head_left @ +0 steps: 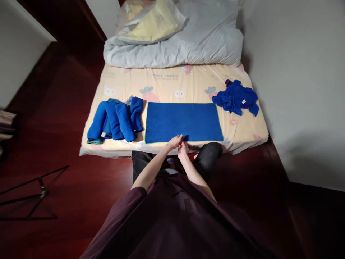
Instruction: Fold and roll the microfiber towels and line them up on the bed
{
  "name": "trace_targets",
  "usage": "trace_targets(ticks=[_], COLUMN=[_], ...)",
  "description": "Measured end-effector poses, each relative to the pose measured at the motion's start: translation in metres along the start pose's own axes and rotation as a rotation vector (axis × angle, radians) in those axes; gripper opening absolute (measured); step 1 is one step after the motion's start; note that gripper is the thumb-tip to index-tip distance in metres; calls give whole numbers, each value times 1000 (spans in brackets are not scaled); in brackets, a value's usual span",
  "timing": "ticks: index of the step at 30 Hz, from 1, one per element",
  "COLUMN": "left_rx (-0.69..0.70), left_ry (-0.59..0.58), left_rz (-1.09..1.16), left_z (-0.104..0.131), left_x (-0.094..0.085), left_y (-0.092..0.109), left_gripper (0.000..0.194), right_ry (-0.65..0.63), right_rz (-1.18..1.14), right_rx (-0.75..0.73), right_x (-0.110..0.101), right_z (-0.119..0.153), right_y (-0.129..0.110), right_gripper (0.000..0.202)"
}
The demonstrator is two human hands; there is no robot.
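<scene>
The towel point(183, 120) lies flat and spread just beyond the fingers, its near hem at the fingertips and its thin green edging running off to both sides. The left hand point(175, 141) is at that hem, fingers bent inward; the right hand point(183, 149) is just beside it, closer to the body, fingers curled too. The two hands are close together, possibly touching, and whether either has cloth pinched between its fingers I cannot tell. The towel looks light, thin and soft, with a faintly napped face that should grip skin rather than slip, and nothing about it seems fragile. Being so limp, it would probably sag or crease if taken at one point, so the two near corners, out to either side of the fingers, look like the surest holds. Left of the fingers are the rolls point(124, 122), thicker and likely firmer to grasp; off to the right, the heap point(234, 99) looks loose and floppy. All rest on the bed point(172, 84).
</scene>
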State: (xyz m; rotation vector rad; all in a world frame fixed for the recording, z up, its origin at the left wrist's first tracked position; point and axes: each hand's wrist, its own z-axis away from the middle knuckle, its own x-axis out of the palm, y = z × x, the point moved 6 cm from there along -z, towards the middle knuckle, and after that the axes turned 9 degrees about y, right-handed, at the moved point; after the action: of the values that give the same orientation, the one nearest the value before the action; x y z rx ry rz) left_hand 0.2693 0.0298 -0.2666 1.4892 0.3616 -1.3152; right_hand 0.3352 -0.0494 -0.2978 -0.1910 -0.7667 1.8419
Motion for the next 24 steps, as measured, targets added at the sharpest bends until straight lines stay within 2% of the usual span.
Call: trace_targets(ticks=[3, 6, 10, 11, 13, 16, 18, 21, 24], left_rx=[-1, 29, 85, 90, 67, -21, -69, -120, -157], left_ry=[-58, -113, -237, -256, -213, -16, 51, 52, 38], left_rz=[128, 191, 199, 201, 173, 23, -50, -110, -125], left_z=[-4, -9, -34, -47, -82, -147, -188, -237, -267], left_x=[-2, -8, -29, -38, -63, -106, -127, -139, -135], left_y=[-5, -6, -13, -18, -30, -49, -56, -56, -55], left_gripper=[40, 35, 29, 30, 30, 31, 36, 43, 47], right_ry=[8, 23, 44, 54, 61, 17, -34, -150, -245], right_rz=[-76, -70, 24, 36, 47, 54, 87, 233, 342], right_rx=[57, 86, 17, 0, -7, 57, 83, 20, -23], right_x=[6, 7, 1, 0, -3, -3, -3, -2, -3], right_z=[1, -2, -5, -6, -6, -9, -12, -16, -20], right_y=[3, 1, -4, -5, -4, 0, 1, -3, -6], right_gripper=[10, 15, 19, 20, 19, 13, 12, 22, 34])
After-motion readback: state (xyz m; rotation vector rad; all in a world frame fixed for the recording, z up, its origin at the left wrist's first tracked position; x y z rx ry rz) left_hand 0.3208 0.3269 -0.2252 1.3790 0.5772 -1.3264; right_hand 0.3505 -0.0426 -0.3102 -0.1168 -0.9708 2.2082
